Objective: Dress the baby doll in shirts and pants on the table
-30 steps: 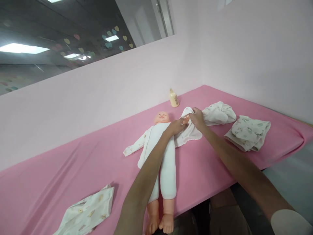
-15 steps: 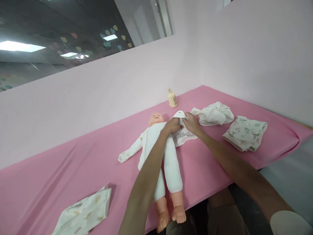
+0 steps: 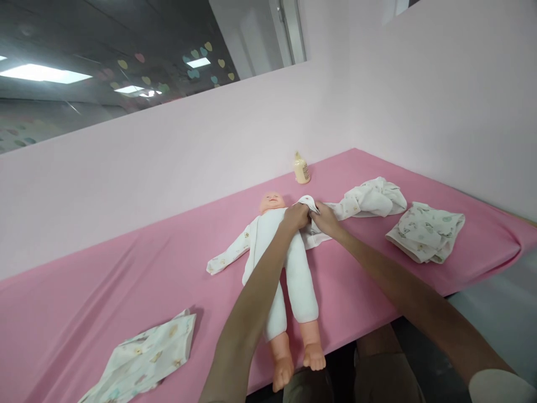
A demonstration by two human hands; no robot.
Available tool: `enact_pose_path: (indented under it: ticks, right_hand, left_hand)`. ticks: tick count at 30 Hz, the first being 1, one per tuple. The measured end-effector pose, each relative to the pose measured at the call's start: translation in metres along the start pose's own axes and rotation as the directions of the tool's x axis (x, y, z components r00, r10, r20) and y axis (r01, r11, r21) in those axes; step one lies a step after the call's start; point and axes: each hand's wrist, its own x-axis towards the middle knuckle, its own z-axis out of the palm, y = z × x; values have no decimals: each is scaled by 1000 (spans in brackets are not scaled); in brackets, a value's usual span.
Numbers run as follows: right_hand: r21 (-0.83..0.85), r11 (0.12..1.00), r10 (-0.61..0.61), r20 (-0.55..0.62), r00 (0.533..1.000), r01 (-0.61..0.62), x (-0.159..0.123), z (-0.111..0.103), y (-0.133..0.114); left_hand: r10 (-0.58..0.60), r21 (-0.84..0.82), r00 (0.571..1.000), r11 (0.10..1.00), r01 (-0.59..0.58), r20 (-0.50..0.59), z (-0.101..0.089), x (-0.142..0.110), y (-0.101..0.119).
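Observation:
A baby doll with a white cloth body lies on its back, its feet toward me. One of its arms, on the left, is inside the sleeve of a white printed baby shirt. At the doll's other shoulder, my left hand is closed on the shirt's fabric. Close beside it, my right hand pinches the same cloth near a raised white edge. The doll's arm on that side is hidden behind my hands and the bunched fabric.
Pink sheeting covers the table. A pump bottle stands near the wall. Crumpled white clothing and a folded printed garment lie to the right. Another printed garment rests at the front left.
My right hand has drawn slightly closer to my left, both still gripping the shirt. The whole view has shifted a little, moving the scene rightward.

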Motion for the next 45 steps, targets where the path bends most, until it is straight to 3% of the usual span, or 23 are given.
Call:
enact_pose_path:
  ticks: [4, 8, 10, 12, 14, 15, 17, 20, 26, 31, 35, 37, 39, 42, 45]
  right_hand:
    - [-75, 997, 16, 21, 1000, -15, -8, -3, -9]
    - [-195, 981, 10, 48, 999, 0, -26, -17, -13]
    - [-329, 944, 35, 77, 996, -8, -36, -29, -9]
    - [-452, 892, 60, 111, 992, -3, -43, -41, -1]
    - [-489, 872, 77, 158, 984, 10, -46, -48, 8]
    - [-473, 881, 87, 180, 980, 8, -47, -50, 11]
    - [-389, 921, 98, 174, 980, -23, -47, -49, 15]
    - [-268, 962, 86, 88, 992, -60, -48, -43, 8]
    - [-152, 988, 36, 27, 999, -32, -52, -10, -46]
    - [-217, 967, -98, 156, 983, 131, -54, 40, -99]
    - [-265, 946, -113, 280, 954, 189, -61, 50, -111]
    - [-244, 959, -84, 231, 969, 141, -60, 43, -106]
    - [-240, 968, -38, 142, 989, 72, -55, 35, -98]
    - [-257, 966, 20, 54, 998, -5, -42, 29, -85]
    - [-274, 960, 59, 30, 998, -48, -32, 34, -76]
  left_hand:
    - [28, 20, 1000, 999, -27, -6, -10, -28, -1]
    - [18, -79, 977, 996, -36, -211, -13, -79, -31]
    - [-136, -186, 948, 979, 84, -287, -9, -108, -53]
    - [-374, -296, 885, 909, 292, -276, -3, -136, -74]
    - [-552, -423, 819, 787, 450, -154, 4, -160, -88]
    - [-585, -480, 807, 733, 482, -83, 7, -170, -90]
    - [-576, -585, 818, 660, 471, 9, 12, -186, -89]
    - [-527, -714, 850, 592, 374, 8, 18, -199, -79]
    - [-550, -830, 834, 487, 272, -49, 18, -196, -65]
    - [-491, -833, 859, 528, 164, -142, 1, -184, -52]
    - [-390, -813, 918, 558, 168, -77, -12, -185, -46]
    - [-316, -821, 949, 536, 197, 21, -15, -193, -48]
    - [-292, -778, 954, 584, 231, 64, -14, -201, -51]
    - [-344, -618, 939, 741, 264, -12, -8, -211, -50]
    - [-326, -536, 939, 815, 219, -112, -4, -212, -40]
